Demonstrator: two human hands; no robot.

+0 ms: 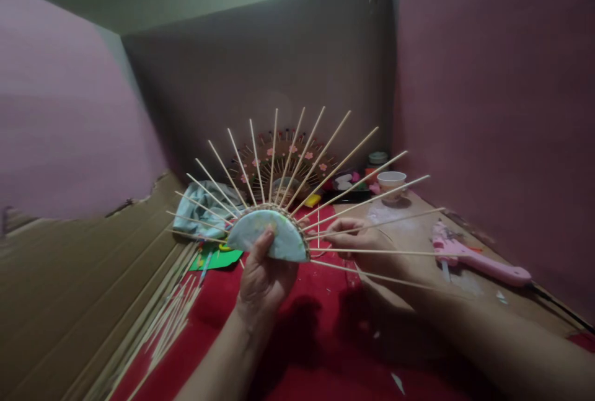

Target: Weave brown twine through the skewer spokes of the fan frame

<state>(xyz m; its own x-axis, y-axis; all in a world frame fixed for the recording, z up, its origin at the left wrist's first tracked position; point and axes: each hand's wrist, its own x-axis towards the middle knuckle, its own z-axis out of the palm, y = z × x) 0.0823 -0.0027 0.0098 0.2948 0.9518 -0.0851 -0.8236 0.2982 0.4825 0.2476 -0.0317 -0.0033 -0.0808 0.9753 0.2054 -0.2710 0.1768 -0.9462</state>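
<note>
Left hand (263,277) pinches the half-disc (274,237), right hand (360,241) fingers closed on skewers (418,254) just right of it; side load likely snaps one off the rim.

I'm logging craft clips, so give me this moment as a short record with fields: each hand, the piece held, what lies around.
left hand: grips the half-disc from below, thumb on its face
half-disc: wooden skewers fan out from its curved edge
right hand: fingers closed on a lower right skewer
right side: pink glue gun, paper cup
left side: loose skewers
behind: flower-decorated fan piece
surface: red cloth
</note>
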